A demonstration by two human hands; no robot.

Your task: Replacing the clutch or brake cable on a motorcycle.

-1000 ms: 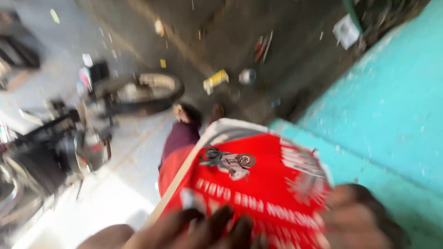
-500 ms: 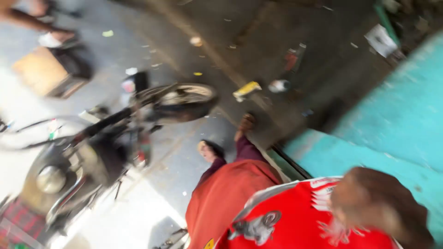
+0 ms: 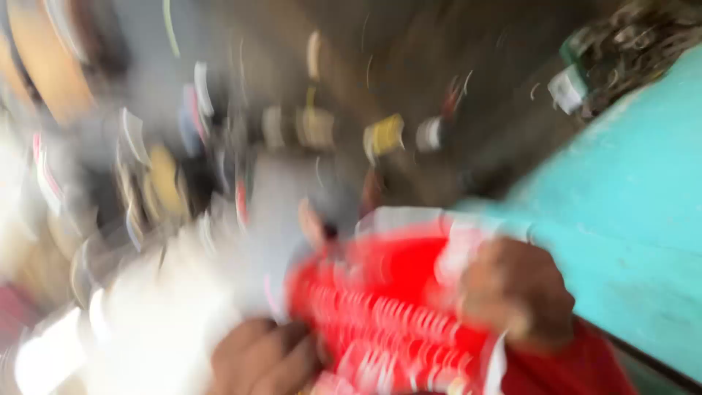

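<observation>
Item: red printed bag [image 3: 395, 322], white lettering blurred, held low in front of me just beside the turquoise wall [image 3: 629, 219]. My right hand [image 3: 515, 292] is closed over its upper edge and my left hand [image 3: 267, 358] grips its lower left corner. Step, as I judge it: handling the bag; next calls for a steadier hold.

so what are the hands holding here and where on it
Both hands hold a red and white printed bag: the left hand at its lower left edge, the right hand at its upper right. Blur hides the exact grip.
</observation>
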